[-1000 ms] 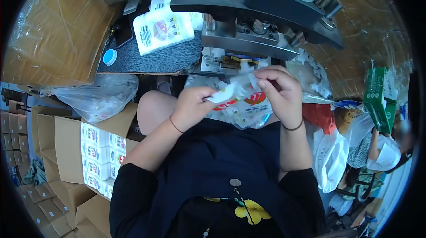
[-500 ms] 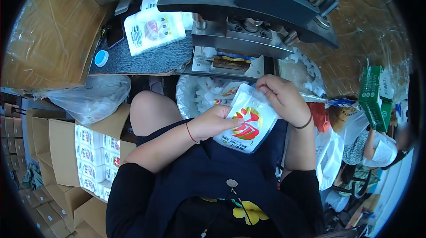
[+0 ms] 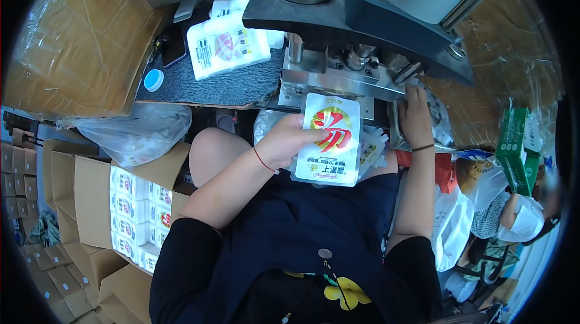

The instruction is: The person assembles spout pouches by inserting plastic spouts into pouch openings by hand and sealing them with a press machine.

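Observation:
My left hand (image 3: pixel 284 143) is closed on a white printed pouch (image 3: pixel 331 164), its thumb lying on the red and gold design. The pouch is held over my lap, in front of the press. My right hand (image 3: pixel 415 115) reaches forward to a tray (image 3: pixel 396 134) of small white plastic pieces (image 3: pixel 440 121) beside the press. Its fingers stretch out over the tray's near side, and I see nothing held in them. The metal press head (image 3: pixel 344 82) stands just beyond the pouch.
More pouches (image 3: pixel 226 49) lie on the grey mat (image 3: pixel 199 91) near a blue-lidded jar (image 3: pixel 153 80). An open carton (image 3: pixel 90 203) of packed pouches stands left. A plastic bag (image 3: pixel 136 134) hangs above it. Green boxes (image 3: pixel 516 152) and another person (image 3: pixel 519 218) are at the right.
My right hand has let go of the pouch's top and moved right and forward to the tray. My left hand still holds the pouch, now more upright. The view has shifted slightly.

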Motion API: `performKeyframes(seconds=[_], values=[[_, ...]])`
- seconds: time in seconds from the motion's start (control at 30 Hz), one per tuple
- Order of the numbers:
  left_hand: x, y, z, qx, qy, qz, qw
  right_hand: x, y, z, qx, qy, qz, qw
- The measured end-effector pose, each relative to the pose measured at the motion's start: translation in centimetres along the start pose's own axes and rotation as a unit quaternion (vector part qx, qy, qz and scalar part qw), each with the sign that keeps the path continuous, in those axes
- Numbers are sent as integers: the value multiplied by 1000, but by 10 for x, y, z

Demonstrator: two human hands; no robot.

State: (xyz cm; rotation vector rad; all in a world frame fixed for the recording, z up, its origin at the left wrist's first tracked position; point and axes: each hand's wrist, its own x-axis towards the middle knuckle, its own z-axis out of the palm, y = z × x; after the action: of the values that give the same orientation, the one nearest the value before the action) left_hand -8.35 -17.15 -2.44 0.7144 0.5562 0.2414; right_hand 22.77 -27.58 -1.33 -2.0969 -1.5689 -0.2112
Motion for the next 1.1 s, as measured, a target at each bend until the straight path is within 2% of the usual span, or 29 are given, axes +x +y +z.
performKeyframes(seconds=[0.03,0.07,0.1,0.13,0.17,0.2,0.23,0.27,0.33,0.37,0.43,0.47,0.53,0.57,0.6,0.67,0.77,0.87,1.0,1.03,1.1], values=[[-1,-3,2,11,3,84,996,0,10,5,5,-11,9,1000],[7,-4,-16,203,124,190,953,2,17,8,-7,-22,15,1000],[15,2,-39,381,238,283,848,4,24,11,-20,-33,22,999],[16,24,-51,340,272,354,828,5,26,13,-32,-45,29,998],[8,54,-54,467,363,447,671,4,24,12,-32,-48,41,997],[5,78,-70,604,398,498,478,4,22,9,-32,-51,53,997],[4,92,-92,698,423,394,423,6,19,6,-32,-53,62,996],[8,90,-125,757,418,294,406,5,17,3,-29,-34,64,997],[-15,73,-122,807,353,277,386,-2,15,-4,-24,4,67,997],[-30,62,-108,820,312,277,392,-7,7,-12,-55,86,-1,995],[-53,42,-90,827,264,309,388,-22,-7,-25,59,79,70,993],[-59,33,-93,777,287,328,453,-28,-14,-31,112,73,108,985],[-66,17,-101,659,323,360,576,-36,-46,-40,122,32,79,989],[-63,13,-96,498,308,363,725,-37,-57,-35,147,16,0,989],[-51,0,-85,256,244,349,868,-36,-68,-29,173,0,-81,982],[-61,5,-60,444,189,279,830,-30,-108,-35,269,-86,-84,956],[-56,0,-18,508,152,209,822,-24,-128,-35,352,-47,-32,934],[-43,-16,-2,403,98,217,884,-10,-139,-35,306,-33,-86,948],[-31,-44,4,207,5,123,971,-15,-108,-40,237,-112,-123,957],[-29,-48,3,165,-45,86,981,-16,-104,-46,248,-189,-112,944],[-28,-56,10,142,-79,44,986,-16,-99,-49,281,-214,-115,928]])
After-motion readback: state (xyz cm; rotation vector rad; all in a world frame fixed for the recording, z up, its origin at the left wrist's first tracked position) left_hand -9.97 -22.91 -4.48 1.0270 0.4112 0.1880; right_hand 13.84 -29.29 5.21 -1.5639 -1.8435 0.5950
